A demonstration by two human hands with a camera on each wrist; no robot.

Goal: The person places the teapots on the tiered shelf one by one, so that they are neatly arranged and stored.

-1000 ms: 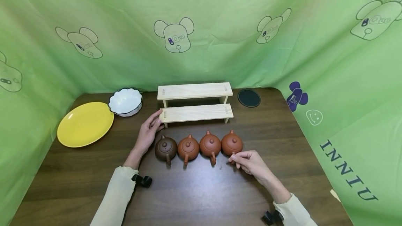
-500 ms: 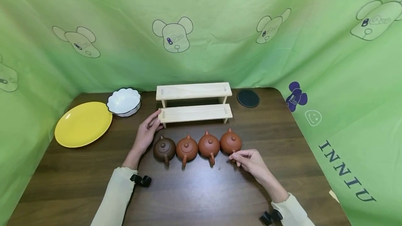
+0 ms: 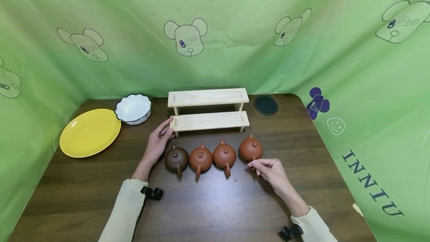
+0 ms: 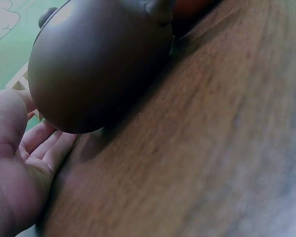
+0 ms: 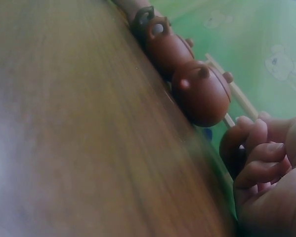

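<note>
A row of small clay teapots crosses the table: a dark brown teapot [image 3: 176,158] at the left, two reddish-brown ones, the left teapot [image 3: 201,161] and right teapot [image 3: 224,157], and a reddish teapot [image 3: 251,148] standing apart at the right end. My right hand [image 3: 270,174] pinches that last one by its handle; its body is mostly hidden in the right wrist view. With extended fingers my left hand [image 3: 157,145] touches the left end of the lower step of a pale wooden two-step shelf [image 3: 209,121]. The dark teapot [image 4: 98,64] looms in front of the left hand's fingers [image 4: 36,136].
At the back left lie a yellow plate [image 3: 90,133] and a white scalloped bowl [image 3: 133,108]. A dark round coaster [image 3: 266,105] is right of the shelf. Green printed cloth [image 3: 228,66] rises behind and beside the brown wooden table [image 3: 201,212].
The rightmost teapot has moved slightly back and right with my right hand, widening the gap to its neighbour. My left hand stays at the shelf's end.
</note>
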